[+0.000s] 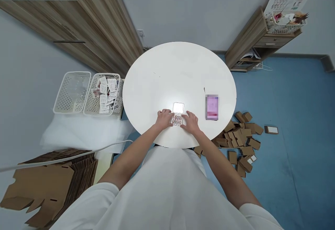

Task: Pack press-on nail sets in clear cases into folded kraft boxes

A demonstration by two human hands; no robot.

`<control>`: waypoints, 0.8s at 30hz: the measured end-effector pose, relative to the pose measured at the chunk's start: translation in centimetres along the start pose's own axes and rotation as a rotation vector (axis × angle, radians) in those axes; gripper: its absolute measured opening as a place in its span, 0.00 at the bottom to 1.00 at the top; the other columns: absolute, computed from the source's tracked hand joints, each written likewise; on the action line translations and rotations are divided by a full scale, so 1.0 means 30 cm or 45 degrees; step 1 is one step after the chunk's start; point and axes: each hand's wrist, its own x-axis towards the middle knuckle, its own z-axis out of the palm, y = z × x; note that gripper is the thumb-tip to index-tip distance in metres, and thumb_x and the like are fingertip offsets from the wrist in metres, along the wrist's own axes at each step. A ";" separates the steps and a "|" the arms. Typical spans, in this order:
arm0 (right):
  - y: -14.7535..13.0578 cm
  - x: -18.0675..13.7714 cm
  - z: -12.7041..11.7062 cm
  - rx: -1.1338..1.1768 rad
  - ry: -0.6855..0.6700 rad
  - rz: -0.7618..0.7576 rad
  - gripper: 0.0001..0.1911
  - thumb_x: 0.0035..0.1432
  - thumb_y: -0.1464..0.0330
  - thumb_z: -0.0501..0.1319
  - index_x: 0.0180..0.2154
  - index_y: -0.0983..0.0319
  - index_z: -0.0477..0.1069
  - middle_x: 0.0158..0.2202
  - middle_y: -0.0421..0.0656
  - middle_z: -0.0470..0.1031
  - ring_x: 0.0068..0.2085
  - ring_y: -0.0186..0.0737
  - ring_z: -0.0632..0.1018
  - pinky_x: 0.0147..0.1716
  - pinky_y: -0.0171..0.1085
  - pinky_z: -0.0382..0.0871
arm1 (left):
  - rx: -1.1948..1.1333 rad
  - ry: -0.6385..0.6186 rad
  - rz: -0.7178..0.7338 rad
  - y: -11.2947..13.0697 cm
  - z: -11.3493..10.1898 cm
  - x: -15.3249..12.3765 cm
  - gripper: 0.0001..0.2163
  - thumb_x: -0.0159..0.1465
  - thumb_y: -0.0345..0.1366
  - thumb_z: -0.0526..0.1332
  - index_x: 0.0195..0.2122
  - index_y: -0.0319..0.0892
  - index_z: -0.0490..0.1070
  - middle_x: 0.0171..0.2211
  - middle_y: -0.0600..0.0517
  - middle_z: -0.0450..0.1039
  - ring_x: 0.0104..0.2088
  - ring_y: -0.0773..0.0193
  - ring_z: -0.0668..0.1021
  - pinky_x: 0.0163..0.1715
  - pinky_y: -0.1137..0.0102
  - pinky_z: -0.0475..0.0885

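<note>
A small clear plastic case of false nails (177, 120) lies on the white oval table (180, 73), close to its near edge. Its lid stands open on the far side and shines with reflected light. Rows of pinkish, pointed nails fill the near half. My left hand (164, 119) grips the case's left side, the fingers bent and the thumb at the lower corner. On the opposite side my right hand (191, 121) holds the right edge in the same way. To the right on the tabletop lies a pink-purple rectangular item (211, 107), blurred out.
Left of the table stand a white basket with small labelled packs (104, 94) and another basket (72, 92) with clear plastic pieces. Flattened cardboard (47, 184) is stacked lower left. Several small brown boxes (240, 137) litter the floor at right. A cable (78, 155) crosses the left side.
</note>
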 end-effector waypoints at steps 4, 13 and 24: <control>0.000 -0.001 -0.004 0.008 -0.002 0.002 0.30 0.45 0.61 0.62 0.51 0.56 0.61 0.59 0.48 0.51 0.59 0.50 0.52 0.52 0.50 0.48 | -0.026 -0.003 0.032 -0.004 -0.002 0.006 0.27 0.46 0.39 0.67 0.48 0.53 0.64 0.50 0.47 0.62 0.52 0.49 0.60 0.48 0.56 0.50; -0.001 -0.022 -0.023 0.138 -0.006 0.073 0.36 0.44 0.63 0.62 0.56 0.56 0.53 0.59 0.48 0.53 0.59 0.49 0.54 0.54 0.50 0.49 | -0.121 -0.011 -0.014 -0.024 -0.001 -0.005 0.35 0.44 0.42 0.68 0.54 0.51 0.57 0.52 0.45 0.62 0.53 0.48 0.61 0.49 0.55 0.53; -0.006 -0.045 -0.014 1.134 0.056 0.457 0.30 0.45 0.76 0.53 0.53 0.61 0.59 0.50 0.49 0.68 0.44 0.38 0.74 0.40 0.39 0.69 | -1.494 -0.048 -0.604 -0.052 0.072 -0.036 0.22 0.54 0.32 0.57 0.52 0.41 0.62 0.50 0.44 0.66 0.43 0.64 0.73 0.39 0.70 0.68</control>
